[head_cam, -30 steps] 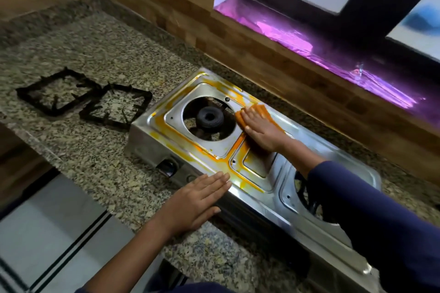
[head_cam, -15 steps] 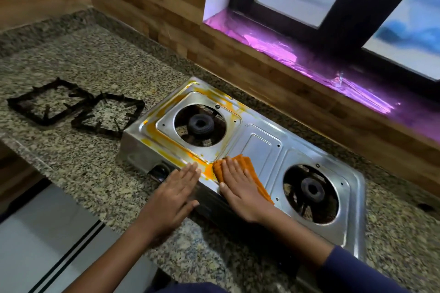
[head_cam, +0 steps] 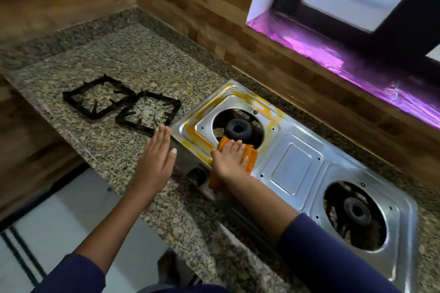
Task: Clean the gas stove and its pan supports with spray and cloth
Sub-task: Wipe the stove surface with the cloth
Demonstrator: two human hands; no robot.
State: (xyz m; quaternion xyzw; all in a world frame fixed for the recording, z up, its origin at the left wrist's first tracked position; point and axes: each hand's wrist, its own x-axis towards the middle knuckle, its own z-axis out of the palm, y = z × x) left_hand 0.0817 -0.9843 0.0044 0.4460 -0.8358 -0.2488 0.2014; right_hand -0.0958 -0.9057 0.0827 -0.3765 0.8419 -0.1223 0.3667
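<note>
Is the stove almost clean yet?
Partly. The pan supports are off, and the stove shines in the middle and right. The right hand presses the cloth by the left burner. Orange stains around it and the supports remain.

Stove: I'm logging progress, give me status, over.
Left hand flat against stove end. Right hand presses cloth by left burner. Orange stains ring that burner. Pan supports off, on counter.

The left grip [head_cam: 158, 157] lies flat, the right grip [head_cam: 232, 159] presses palm-down.
</note>
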